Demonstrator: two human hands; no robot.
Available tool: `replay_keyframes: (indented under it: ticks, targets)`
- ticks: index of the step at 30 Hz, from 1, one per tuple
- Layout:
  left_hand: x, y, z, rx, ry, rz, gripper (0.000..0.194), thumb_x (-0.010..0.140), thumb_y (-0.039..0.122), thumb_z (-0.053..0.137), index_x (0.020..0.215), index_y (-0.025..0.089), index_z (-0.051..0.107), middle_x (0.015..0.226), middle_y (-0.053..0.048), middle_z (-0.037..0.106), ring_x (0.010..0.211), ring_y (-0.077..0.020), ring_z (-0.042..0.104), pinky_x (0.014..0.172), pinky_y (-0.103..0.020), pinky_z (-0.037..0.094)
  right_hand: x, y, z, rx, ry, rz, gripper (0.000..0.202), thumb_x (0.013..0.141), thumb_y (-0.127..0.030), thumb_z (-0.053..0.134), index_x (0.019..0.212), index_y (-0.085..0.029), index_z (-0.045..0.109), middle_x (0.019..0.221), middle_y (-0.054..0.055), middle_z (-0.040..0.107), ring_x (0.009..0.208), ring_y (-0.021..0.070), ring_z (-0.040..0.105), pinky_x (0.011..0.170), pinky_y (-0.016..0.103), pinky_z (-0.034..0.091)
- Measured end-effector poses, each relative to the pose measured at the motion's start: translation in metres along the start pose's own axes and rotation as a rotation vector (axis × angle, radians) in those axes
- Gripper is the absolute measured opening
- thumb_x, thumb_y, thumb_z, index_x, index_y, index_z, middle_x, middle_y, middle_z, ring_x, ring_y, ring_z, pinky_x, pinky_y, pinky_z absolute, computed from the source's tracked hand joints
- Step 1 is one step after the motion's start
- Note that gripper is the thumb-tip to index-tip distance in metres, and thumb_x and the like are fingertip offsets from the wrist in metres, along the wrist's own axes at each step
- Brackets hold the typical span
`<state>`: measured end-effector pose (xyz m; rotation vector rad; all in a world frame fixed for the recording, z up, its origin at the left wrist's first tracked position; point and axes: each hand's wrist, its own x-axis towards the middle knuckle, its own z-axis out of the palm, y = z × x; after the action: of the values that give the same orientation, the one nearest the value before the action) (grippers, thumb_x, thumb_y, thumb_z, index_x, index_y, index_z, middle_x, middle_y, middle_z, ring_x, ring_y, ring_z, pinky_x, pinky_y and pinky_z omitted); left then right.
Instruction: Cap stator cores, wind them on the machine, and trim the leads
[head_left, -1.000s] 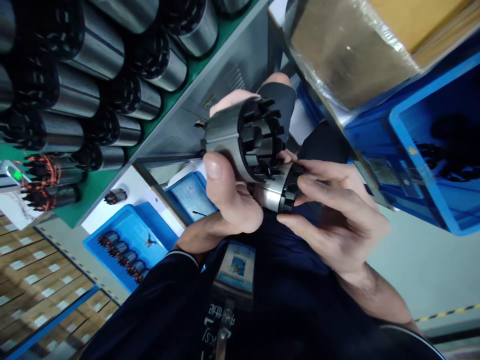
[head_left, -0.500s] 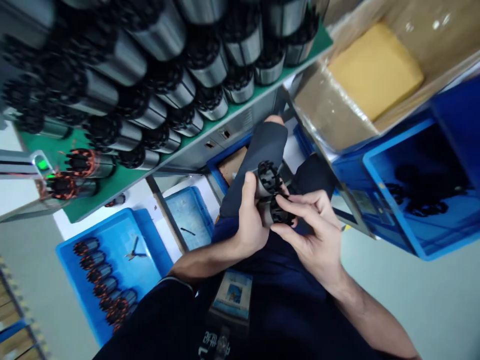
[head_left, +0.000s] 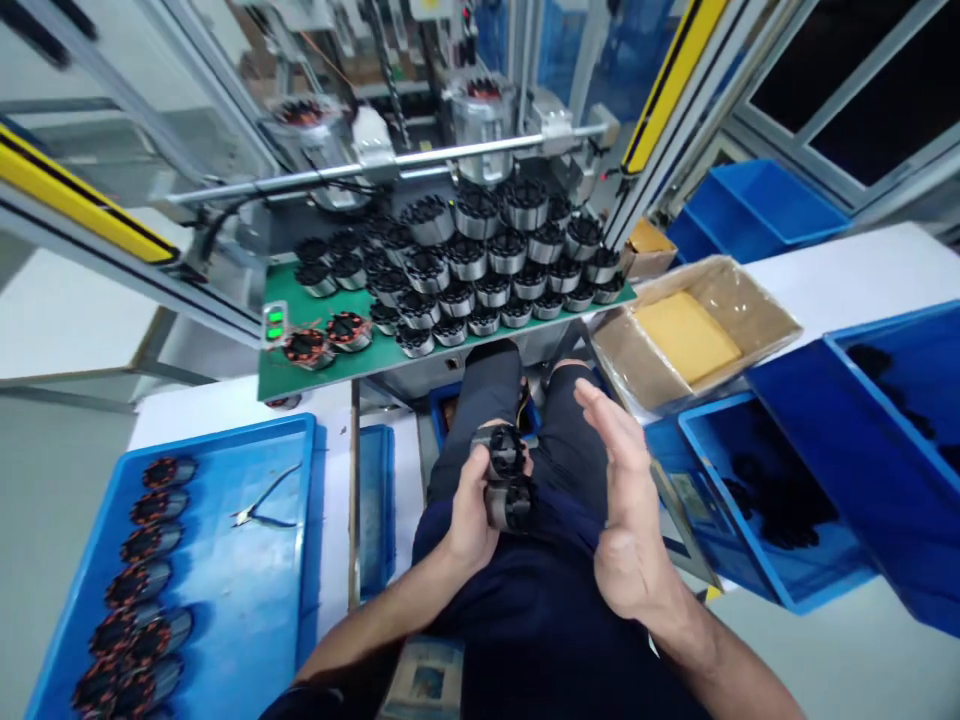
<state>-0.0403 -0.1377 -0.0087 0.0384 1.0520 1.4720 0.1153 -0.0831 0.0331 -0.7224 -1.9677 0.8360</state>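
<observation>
My left hand [head_left: 469, 520] is closed around two stator cores, silvery metal rings with black toothed plastic ends, held over my lap. The upper stator core [head_left: 504, 450] and the lower stator core [head_left: 511, 503] lie side by side, touching, with their black ends turned to the right. My right hand [head_left: 628, 490] is raised apart from them, seen edge-on, with its fingers stretched out and nothing visible in it. Ahead, many similar stator cores [head_left: 466, 258] stand in stacked rows on a green board [head_left: 300, 378]. Two copper-wound stators [head_left: 349, 330] stand at its left end.
On the left, a blue tray [head_left: 225, 600] holds wound stators [head_left: 150, 540] and cutting pliers [head_left: 262, 515]. At right are a cardboard box [head_left: 750, 300] with a yellow block [head_left: 686, 335] and a blue bin [head_left: 780, 575] of black parts. A machine with a metal bar [head_left: 480, 152] stands ahead.
My right hand has come off the lower stator core and moved away to the right, its fingers straightening. My left hand keeps both stator cores. The view has tilted up towards the machine.
</observation>
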Motion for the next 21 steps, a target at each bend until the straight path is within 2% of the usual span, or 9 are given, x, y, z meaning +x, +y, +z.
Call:
replay_keyframes:
  ticks: [4, 5, 7, 8, 10, 13, 16, 19, 21]
  targets:
    - [-0.011, -0.002, -0.005, 0.145, -0.078, 0.146, 0.061, 0.054, 0.092, 0.103, 0.084, 0.041, 0.089, 0.114, -0.010, 0.089, 0.146, -0.0500, 0.075, 0.127, -0.061, 0.061, 0.020, -0.003, 0.043, -0.106, -0.175, -0.149, 0.083, 0.122, -0.078, 0.038, 0.195, -0.041, 0.026, 0.199, 0.014, 0.036, 0.180, 0.0432, 0.046, 0.138, 0.072, 0.052]
    - [-0.012, 0.001, -0.007, 0.177, -0.106, 0.160, 0.059, 0.057, 0.092, 0.103, 0.083, 0.041, 0.090, 0.111, -0.010, 0.088, 0.144, -0.0502, 0.075, 0.127, -0.061, 0.061, 0.023, -0.003, 0.050, -0.097, -0.203, -0.165, 0.083, 0.122, -0.078, 0.037, 0.195, -0.040, 0.027, 0.199, 0.014, 0.036, 0.180, 0.0444, 0.045, 0.138, 0.074, 0.052]
    - [-0.013, 0.012, -0.009, 0.230, -0.163, 0.171, 0.051, 0.078, 0.088, 0.095, 0.095, 0.040, 0.093, 0.111, -0.010, 0.087, 0.137, -0.0456, 0.079, 0.125, -0.060, 0.062, 0.026, -0.001, 0.054, -0.031, -0.221, -0.183, 0.083, 0.122, -0.079, 0.036, 0.195, -0.040, 0.028, 0.199, 0.015, 0.035, 0.182, 0.0455, 0.044, 0.138, 0.076, 0.052]
    - [-0.013, 0.021, -0.011, 0.253, -0.192, 0.180, 0.049, 0.087, 0.085, 0.090, 0.105, 0.040, 0.093, 0.111, -0.010, 0.086, 0.129, -0.0423, 0.081, 0.120, -0.058, 0.064, 0.026, 0.001, 0.050, 0.007, -0.221, -0.183, 0.083, 0.121, -0.079, 0.037, 0.194, -0.040, 0.030, 0.198, 0.015, 0.036, 0.181, 0.0447, 0.046, 0.137, 0.075, 0.054]
    - [-0.012, 0.047, -0.017, 0.291, -0.246, 0.211, 0.058, 0.089, 0.084, 0.090, 0.121, 0.036, 0.091, 0.105, -0.010, 0.083, 0.106, -0.0351, 0.081, 0.101, -0.050, 0.067, 0.027, 0.007, 0.034, 0.072, -0.212, -0.164, 0.082, 0.120, -0.079, 0.043, 0.191, -0.039, 0.038, 0.192, 0.016, 0.046, 0.175, 0.0428, 0.055, 0.133, 0.071, 0.060]
    - [-0.007, 0.105, -0.034, 0.422, -0.252, 0.347, 0.067, 0.085, 0.082, 0.095, 0.129, 0.033, 0.087, 0.101, -0.009, 0.079, 0.086, -0.0261, 0.071, 0.080, -0.037, 0.057, 0.025, 0.026, 0.000, 0.102, -0.206, -0.083, 0.066, 0.121, -0.069, 0.052, 0.177, -0.036, 0.061, 0.163, 0.016, 0.075, 0.146, 0.0382, 0.080, 0.113, 0.059, 0.075]
    - [0.006, 0.182, -0.056, 0.768, -0.150, 0.689, 0.061, 0.093, 0.071, 0.093, 0.143, 0.038, 0.082, 0.122, -0.009, 0.082, 0.100, -0.0287, 0.075, 0.086, -0.037, 0.059, 0.023, 0.056, -0.025, 0.028, -0.352, 0.095, 0.045, 0.121, -0.053, 0.059, 0.160, -0.038, 0.075, 0.130, 0.010, 0.089, 0.121, 0.0319, 0.090, 0.100, 0.046, 0.079]
    - [0.037, 0.264, -0.071, 1.186, -0.049, 1.001, 0.075, 0.080, 0.056, 0.109, 0.146, 0.036, 0.079, 0.135, -0.009, 0.085, 0.116, -0.0336, 0.083, 0.100, -0.040, 0.062, 0.021, 0.091, -0.025, -0.039, -0.571, 0.273, 0.034, 0.119, -0.048, 0.067, 0.147, -0.038, 0.083, 0.126, 0.007, 0.091, 0.119, 0.0271, 0.091, 0.103, 0.037, 0.077]
    - [0.070, 0.313, -0.073, 1.462, 0.026, 1.062, 0.079, 0.079, 0.064, 0.109, 0.145, 0.032, 0.080, 0.141, -0.010, 0.087, 0.121, -0.0349, 0.085, 0.104, -0.041, 0.063, 0.020, 0.117, -0.013, -0.045, -0.684, 0.355, 0.034, 0.117, -0.052, 0.071, 0.144, -0.038, 0.086, 0.127, 0.006, 0.090, 0.114, 0.0244, 0.091, 0.103, 0.034, 0.076]
